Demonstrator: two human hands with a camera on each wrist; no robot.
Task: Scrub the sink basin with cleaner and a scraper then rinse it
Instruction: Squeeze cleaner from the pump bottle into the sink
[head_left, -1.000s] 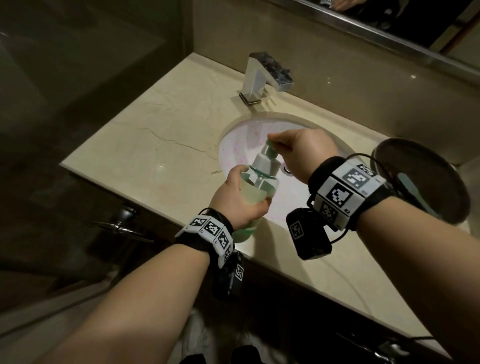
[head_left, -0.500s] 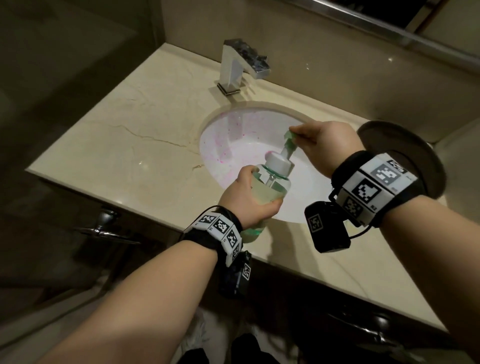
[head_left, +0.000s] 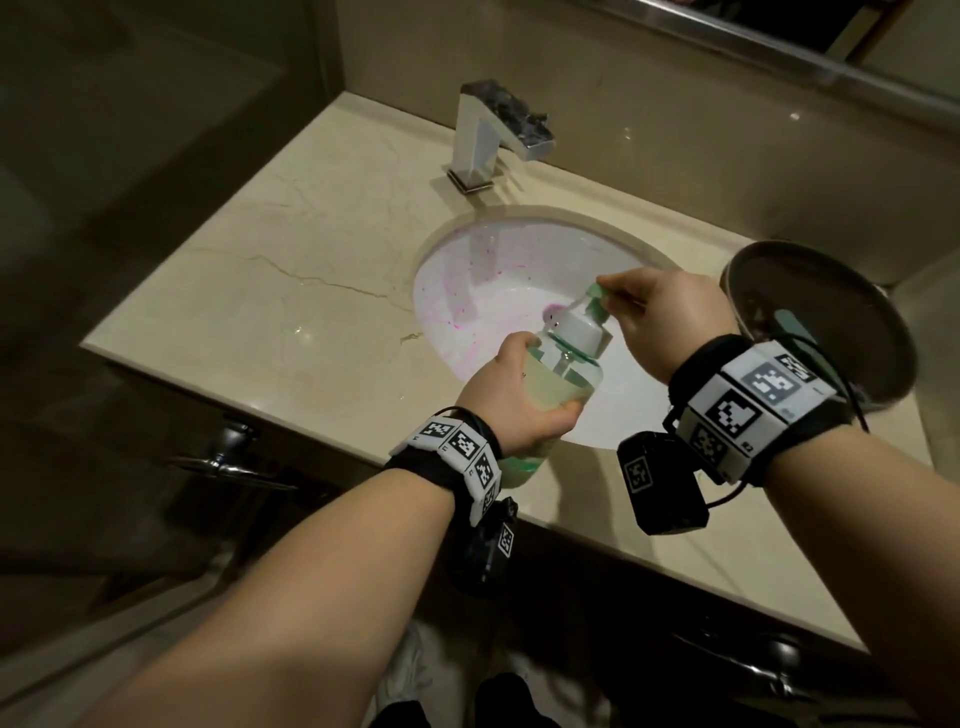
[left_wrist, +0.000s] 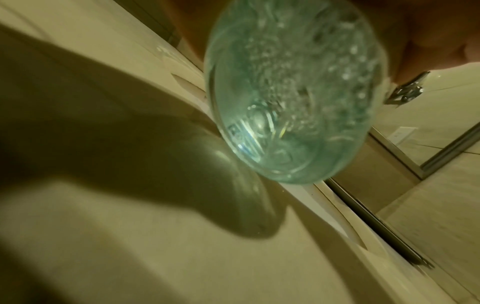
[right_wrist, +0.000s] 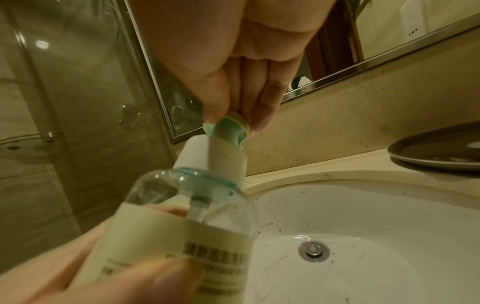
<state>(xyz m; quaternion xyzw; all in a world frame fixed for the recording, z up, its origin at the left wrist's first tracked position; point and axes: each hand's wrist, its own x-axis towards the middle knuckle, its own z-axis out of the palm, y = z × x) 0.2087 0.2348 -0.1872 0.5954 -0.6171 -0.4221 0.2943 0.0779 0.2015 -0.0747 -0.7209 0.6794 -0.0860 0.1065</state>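
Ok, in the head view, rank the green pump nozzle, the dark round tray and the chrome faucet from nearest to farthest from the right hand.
1. Green pump nozzle: pinched in the right hand, over the basin.
2. Dark round tray: on the counter, just right of it.
3. Chrome faucet: behind the basin, farthest.

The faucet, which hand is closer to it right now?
Right. The right hand pinches the pump over the basin, just below the faucet. The left hand grips the bottle nearer the counter's front edge.
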